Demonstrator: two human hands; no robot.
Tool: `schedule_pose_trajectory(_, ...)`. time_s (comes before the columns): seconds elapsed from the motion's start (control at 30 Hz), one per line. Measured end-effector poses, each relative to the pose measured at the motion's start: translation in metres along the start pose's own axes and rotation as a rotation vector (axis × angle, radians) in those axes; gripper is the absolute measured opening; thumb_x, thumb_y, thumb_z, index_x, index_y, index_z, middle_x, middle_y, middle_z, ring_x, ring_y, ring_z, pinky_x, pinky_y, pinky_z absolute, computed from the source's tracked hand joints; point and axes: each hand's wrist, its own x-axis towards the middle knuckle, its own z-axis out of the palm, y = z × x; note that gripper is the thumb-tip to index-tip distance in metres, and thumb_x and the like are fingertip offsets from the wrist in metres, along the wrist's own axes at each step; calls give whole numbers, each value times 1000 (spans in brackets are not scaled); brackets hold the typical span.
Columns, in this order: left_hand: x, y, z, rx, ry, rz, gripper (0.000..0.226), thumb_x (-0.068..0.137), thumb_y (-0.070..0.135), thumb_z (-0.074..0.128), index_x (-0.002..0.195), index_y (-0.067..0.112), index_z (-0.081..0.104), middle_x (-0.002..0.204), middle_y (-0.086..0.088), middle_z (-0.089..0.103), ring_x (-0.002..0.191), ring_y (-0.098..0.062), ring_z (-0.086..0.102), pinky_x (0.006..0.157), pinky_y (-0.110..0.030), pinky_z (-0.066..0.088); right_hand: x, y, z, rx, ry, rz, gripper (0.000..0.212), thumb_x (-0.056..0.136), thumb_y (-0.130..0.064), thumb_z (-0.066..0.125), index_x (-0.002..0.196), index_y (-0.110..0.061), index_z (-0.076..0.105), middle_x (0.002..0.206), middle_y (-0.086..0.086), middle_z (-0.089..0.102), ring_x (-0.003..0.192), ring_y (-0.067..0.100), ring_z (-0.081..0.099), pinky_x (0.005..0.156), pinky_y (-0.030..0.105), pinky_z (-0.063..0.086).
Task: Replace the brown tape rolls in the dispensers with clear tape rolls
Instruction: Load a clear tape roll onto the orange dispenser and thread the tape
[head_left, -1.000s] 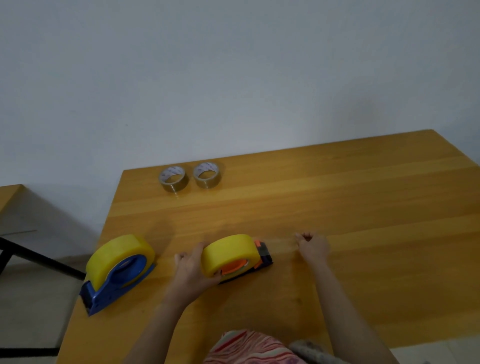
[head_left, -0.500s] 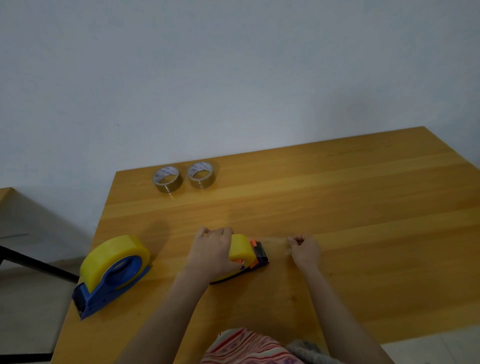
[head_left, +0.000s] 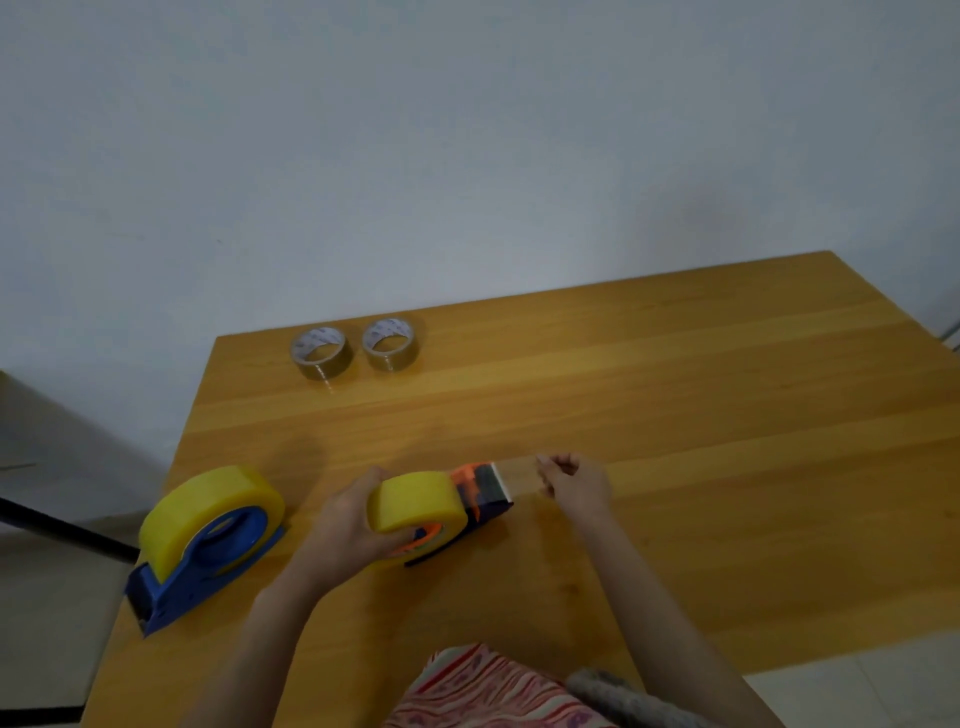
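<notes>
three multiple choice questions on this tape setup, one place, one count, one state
1. Where do the two loose rolls lie? A by the table's far edge; B at its near edge; C on the floor.
2. How many dispensers carry a yellow roll? A one; B two; C three.
3. The right hand: A pinches the tape strip; B lies flat; C holds a loose roll.
1 A: they sit side by side near the wall. 2 B: the blue dispenser and the orange dispenser each carry one. 3 A: its fingers curl on the pulled-out tape.
</notes>
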Motion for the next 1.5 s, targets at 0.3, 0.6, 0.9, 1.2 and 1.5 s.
schedule_pose_trajectory(0.3, -4, -5, -2, -53, 18, -37, 54, 70, 27, 78, 111, 33, 43, 98, 8, 55, 89, -10, 55, 68, -20, 45, -3, -5, 2, 27, -51, -25, 18, 90, -23, 62, 80, -8, 61, 66, -1, 61, 59, 10, 58, 84, 44, 56)
schedule_pose_trajectory(0.6, -6, -11, -1, -120, 19, -49, 50, 70, 20, 78, 108, 30, 48, 95, 11, 57, 87, -4, 56, 67, -22, 46, -1, -3, 7, 4, -73, -20, 23, 89, -22, 62, 68, -17, 55, 65, -3, 59, 58, 9, 56, 86, 43, 55)
schedule_pose_trajectory(0.9, -8, -16, -2, -145, 20, -38, 49, 69, 15, 78, 100, 37, 46, 95, 8, 57, 86, -7, 56, 68, -30, 48, 1, -2, 16, -35, -86, -15, 14, 89, -24, 63, 83, -11, 61, 70, 0, 61, 58, 8, 56, 82, 37, 54)
schedule_pose_trajectory(1.2, -9, -17, -3, -172, -18, -37, 54, 54, 41, 66, 104, 37, 45, 96, 10, 57, 88, -5, 56, 67, -25, 46, 5, -10, 10, 87, -85, -33, 12, 88, -19, 64, 87, -7, 63, 77, 3, 63, 64, 10, 58, 80, 35, 58)
schedule_pose_trajectory(1.5, -7, -20, -1, -156, -3, -41, 53, 55, 36, 69, 102, 39, 44, 95, 9, 57, 87, -5, 55, 67, -22, 44, 4, -17, 2, 52, -78, -140, 12, 89, -18, 62, 85, -7, 64, 73, 1, 63, 60, 9, 58, 77, 35, 58)
